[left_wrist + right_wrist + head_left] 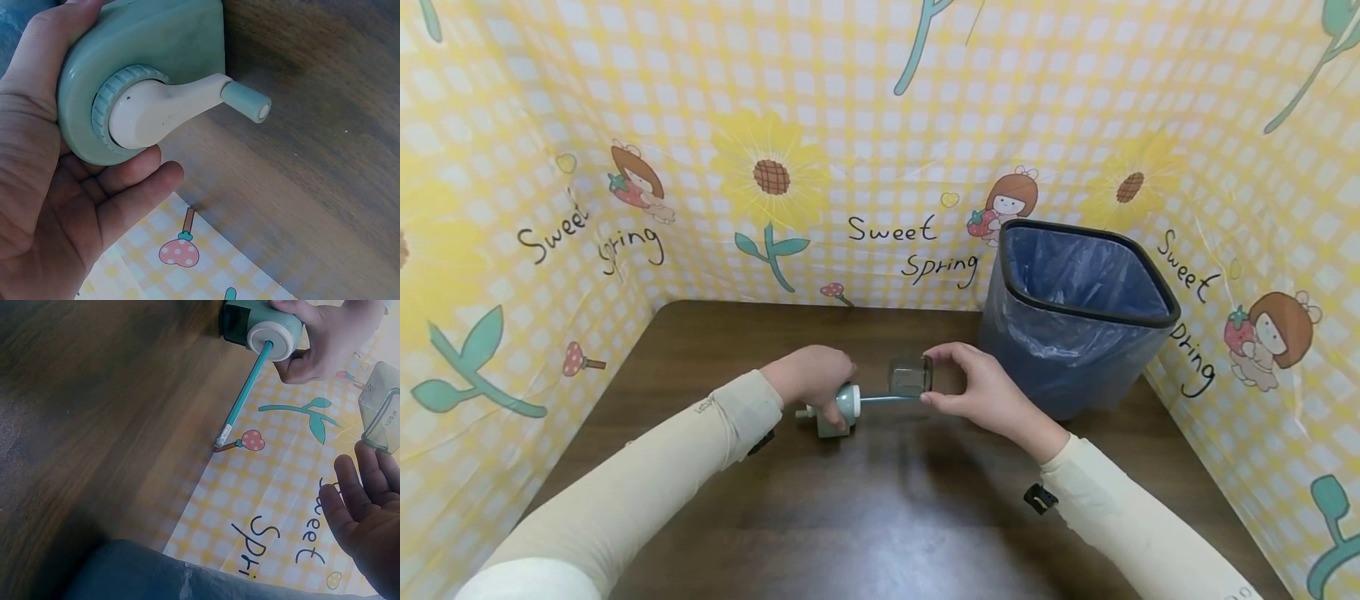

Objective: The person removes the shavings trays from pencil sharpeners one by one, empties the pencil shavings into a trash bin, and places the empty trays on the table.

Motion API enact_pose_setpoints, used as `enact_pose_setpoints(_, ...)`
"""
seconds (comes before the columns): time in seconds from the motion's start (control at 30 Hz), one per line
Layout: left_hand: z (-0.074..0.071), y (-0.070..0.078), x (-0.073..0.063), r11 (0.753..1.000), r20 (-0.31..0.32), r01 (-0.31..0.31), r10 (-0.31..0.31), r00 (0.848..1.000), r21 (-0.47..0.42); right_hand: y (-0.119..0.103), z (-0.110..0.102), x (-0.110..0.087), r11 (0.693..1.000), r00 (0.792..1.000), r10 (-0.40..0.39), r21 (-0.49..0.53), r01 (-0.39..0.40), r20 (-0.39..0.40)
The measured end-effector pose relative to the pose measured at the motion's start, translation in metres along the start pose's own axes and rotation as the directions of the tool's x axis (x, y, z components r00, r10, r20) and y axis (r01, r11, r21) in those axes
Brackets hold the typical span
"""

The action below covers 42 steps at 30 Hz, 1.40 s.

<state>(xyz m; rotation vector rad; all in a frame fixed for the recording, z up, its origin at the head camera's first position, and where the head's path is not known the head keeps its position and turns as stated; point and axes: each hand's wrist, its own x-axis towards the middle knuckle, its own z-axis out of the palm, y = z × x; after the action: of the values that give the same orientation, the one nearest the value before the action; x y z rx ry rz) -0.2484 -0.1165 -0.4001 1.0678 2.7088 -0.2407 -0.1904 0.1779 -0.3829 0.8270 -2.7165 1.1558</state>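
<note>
My left hand (814,373) grips a green crank pencil sharpener (181,37), its thumb and fingers around the body. The white crank arm with its green knob (247,102) sticks out on the side toward the left wrist. A teal pencil (247,389) is inserted in the sharpener's white front ring, its eraser end pointing toward my right hand. My right hand (981,392) pinches a clear, smoky box-shaped shavings drawer (908,377) at one end, above the pencil's far end in the head view. This drawer is separate from the sharpener body.
A bin (1067,358) with a blue liner and black rim stands at the back right, just beyond my right hand. The dark wooden table (880,525) is bordered at the back and sides by a yellow checked, printed cloth (850,167).
</note>
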Motion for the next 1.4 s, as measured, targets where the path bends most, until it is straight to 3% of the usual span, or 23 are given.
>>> enact_pose_setpoints(0.3, -0.001, 0.000, -0.001, 1.000, 0.024, 0.020, -0.020, 1.000, -0.010, 0.003, 0.007, 0.000, 1.000, 1.000, -0.007, 0.004, 0.006, 0.020)
enact_pose_setpoints(0.57, -0.001, 0.002, 0.000, 1.000, 0.003, 0.010, -0.010, 1.000, -0.005, 0.004, 0.010, -0.002, 1.000, 1.000, 0.002, 0.014, -0.002, 0.005)
enact_pose_setpoints(1.4, -0.001, 0.000, 0.000, 1.000, 0.022, 0.012, -0.012, 1.000, -0.013, 0.013, 0.021, -0.004, 0.999, 1.000, 0.011, 0.040, -0.012, 0.029)
